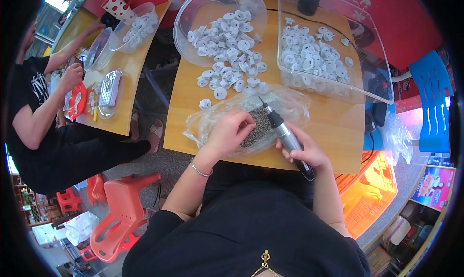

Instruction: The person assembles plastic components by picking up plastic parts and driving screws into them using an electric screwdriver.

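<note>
My right hand is wrapped round a silver and black electric screwdriver, its bit pointing up and away from me. Over an open clear plastic bag of small metal screws, my left hand has its fingers curled together in a pinch. Whatever those fingertips hold, if anything, is too small to make out. Beyond the bag, white round plastic parts spill from a tipped clear round tub onto the wooden table.
A clear rectangular bin with more white parts stands at the right. On the left a co-worker sits at another table. An orange crate is below right, a blue chair farther right, a red chair lower left.
</note>
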Tool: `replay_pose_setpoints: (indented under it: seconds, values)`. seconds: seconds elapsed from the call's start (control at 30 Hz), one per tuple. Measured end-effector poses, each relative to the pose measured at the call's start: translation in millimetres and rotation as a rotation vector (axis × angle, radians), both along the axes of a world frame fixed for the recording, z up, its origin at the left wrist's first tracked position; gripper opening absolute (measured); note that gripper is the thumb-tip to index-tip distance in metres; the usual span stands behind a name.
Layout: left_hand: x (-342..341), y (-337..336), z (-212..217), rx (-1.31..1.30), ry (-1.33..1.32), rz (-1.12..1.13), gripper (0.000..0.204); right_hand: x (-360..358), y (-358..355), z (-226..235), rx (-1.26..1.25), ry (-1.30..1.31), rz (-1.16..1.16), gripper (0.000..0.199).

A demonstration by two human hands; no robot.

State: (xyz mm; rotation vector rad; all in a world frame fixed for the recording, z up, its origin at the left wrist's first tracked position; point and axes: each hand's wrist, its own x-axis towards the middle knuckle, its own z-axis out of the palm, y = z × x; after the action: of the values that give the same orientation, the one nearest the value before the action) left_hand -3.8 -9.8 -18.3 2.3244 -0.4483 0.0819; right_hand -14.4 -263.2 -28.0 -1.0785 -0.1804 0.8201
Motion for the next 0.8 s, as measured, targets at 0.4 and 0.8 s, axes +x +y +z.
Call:
replay_pose_setpoints:
  seconds: [0.4,0.8]
  values:
    - [31.4,6.5,2.2,-1.081,0.470,0.190,0.009,-1.5,0.9,-3.5,-0.018,-0.049,0.007,0.104]
    - [42.3,2.7,-5.7,-1.028,0.381,0.069,0.028,-0.8,-0.3,-3.1,0.018,-0.029,0.048,0.101]
